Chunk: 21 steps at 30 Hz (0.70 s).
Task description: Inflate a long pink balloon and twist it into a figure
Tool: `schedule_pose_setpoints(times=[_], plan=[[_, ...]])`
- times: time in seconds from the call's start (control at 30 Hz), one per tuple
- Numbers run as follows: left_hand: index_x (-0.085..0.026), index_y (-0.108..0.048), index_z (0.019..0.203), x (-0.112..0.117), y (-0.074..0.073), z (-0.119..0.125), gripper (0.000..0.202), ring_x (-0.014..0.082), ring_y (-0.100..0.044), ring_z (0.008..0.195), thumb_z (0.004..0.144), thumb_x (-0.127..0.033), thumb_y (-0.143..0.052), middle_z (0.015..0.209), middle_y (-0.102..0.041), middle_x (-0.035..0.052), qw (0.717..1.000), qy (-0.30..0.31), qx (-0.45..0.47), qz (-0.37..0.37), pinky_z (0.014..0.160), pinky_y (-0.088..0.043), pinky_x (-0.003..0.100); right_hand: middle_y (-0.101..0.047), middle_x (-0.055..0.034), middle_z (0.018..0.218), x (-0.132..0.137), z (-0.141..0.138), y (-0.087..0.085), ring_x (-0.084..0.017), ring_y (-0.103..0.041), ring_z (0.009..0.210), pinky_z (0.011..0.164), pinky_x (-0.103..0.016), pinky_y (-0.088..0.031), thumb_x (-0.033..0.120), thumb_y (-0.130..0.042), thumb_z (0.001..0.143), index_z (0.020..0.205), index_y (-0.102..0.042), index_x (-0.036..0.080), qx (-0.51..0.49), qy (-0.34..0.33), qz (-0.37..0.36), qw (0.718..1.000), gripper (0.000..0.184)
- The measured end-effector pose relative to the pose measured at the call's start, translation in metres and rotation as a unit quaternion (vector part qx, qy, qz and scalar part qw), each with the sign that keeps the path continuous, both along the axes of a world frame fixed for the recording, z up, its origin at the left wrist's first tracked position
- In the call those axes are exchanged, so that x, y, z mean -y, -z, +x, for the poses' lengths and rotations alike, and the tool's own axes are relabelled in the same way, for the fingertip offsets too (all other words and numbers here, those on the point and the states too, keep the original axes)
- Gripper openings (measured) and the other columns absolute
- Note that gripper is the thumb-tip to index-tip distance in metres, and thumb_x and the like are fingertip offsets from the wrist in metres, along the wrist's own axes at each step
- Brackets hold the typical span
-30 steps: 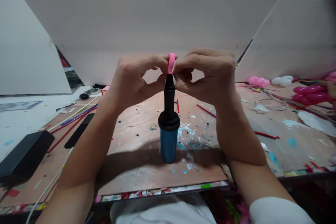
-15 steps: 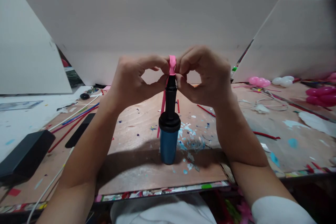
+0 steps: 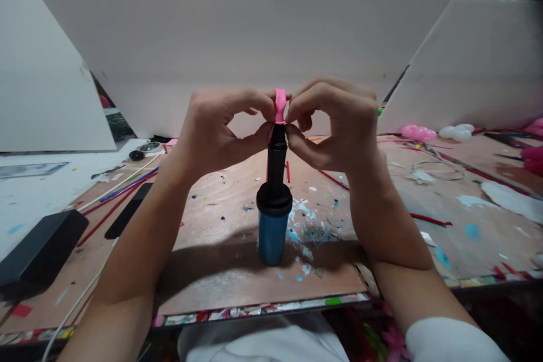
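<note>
A balloon hand pump (image 3: 272, 237), blue below with a black collar and narrow black nozzle, stands upright on the table in front of me. Over the nozzle tip sits the mouth of a pink balloon (image 3: 280, 103), its neck folded over at the top. My left hand (image 3: 227, 127) pinches the balloon from the left, thumb and forefinger at the nozzle tip. From the right, my right hand (image 3: 335, 121) has its thumb and forefinger closed at the balloon's rim, the other fingers curled. Part of the balloon is hidden behind the pump and fingers.
White boards (image 3: 246, 39) stand along the back. Left lie a dark block (image 3: 42, 251), a black flat object (image 3: 129, 212) and several long thin balloons (image 3: 106, 218). Inflated pink balloons (image 3: 418, 133), white balloons (image 3: 456, 132) and paper scraps are at the right.
My right hand has shifted slightly to the right. The balloon strip behind the pump shows less. At the far right, the magenta balloons have moved partly out of view.
</note>
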<state>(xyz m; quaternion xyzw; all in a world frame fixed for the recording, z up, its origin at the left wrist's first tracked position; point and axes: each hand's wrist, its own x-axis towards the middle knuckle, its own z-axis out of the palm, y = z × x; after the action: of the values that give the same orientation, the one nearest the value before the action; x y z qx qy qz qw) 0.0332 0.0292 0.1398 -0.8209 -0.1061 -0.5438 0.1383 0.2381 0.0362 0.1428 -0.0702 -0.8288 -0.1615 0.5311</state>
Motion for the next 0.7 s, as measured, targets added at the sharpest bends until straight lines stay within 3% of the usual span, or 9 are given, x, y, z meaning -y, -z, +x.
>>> schedule_pose_setpoints(times=[0.23, 0.43, 0.6, 0.7], plan=[[-0.018, -0.07, 0.086, 0.0, -0.001, 0.002, 0.011, 0.0151, -0.073, 0.076, 0.078, -0.011, -0.072, 0.085, -0.077, 0.0014, 0.999, 0.027, 0.005, 0.029, 0.071, -0.06, 0.026, -0.066, -0.0019, 0.079, 0.004, 0.001, 0.001, -0.012, -0.053, 0.058, 0.053, -0.028, -0.048, 0.019, -0.068, 0.075, 0.081, -0.066, 0.024, -0.015, 0.038, -0.036, 0.999, 0.008], [-0.022, -0.07, 0.088, 0.004, -0.002, 0.002, 0.011, 0.0151, -0.073, 0.079, 0.081, -0.013, -0.069, 0.09, -0.078, -0.0001, 1.0, 0.0, 0.003, 0.008, 0.075, -0.061, 0.028, -0.066, -0.0008, 0.081, 0.008, 0.0, 0.0, -0.013, -0.054, 0.058, 0.052, -0.03, -0.049, 0.012, -0.066, 0.073, 0.084, -0.067, 0.026, -0.015, -0.016, 0.013, 1.0, 0.017], [-0.02, -0.07, 0.087, 0.003, -0.002, 0.001, 0.012, 0.0158, -0.072, 0.079, 0.079, -0.012, -0.071, 0.087, -0.077, 0.0009, 1.0, 0.023, -0.001, 0.016, 0.073, -0.06, 0.028, -0.068, -0.0028, 0.084, 0.01, 0.003, 0.003, -0.018, -0.058, 0.063, 0.055, -0.033, -0.054, 0.02, -0.07, 0.075, 0.087, -0.069, 0.029, -0.022, 0.053, -0.035, 0.998, 0.014], [-0.02, -0.07, 0.086, 0.003, -0.002, 0.001, 0.013, 0.0163, -0.073, 0.078, 0.077, -0.011, -0.071, 0.087, -0.077, 0.0012, 0.999, 0.021, 0.003, 0.024, 0.071, -0.059, 0.028, -0.068, -0.0013, 0.078, 0.009, 0.003, 0.003, -0.016, -0.057, 0.059, 0.053, -0.032, -0.052, 0.018, -0.071, 0.075, 0.084, -0.069, 0.028, -0.021, 0.058, -0.036, 0.997, 0.014]])
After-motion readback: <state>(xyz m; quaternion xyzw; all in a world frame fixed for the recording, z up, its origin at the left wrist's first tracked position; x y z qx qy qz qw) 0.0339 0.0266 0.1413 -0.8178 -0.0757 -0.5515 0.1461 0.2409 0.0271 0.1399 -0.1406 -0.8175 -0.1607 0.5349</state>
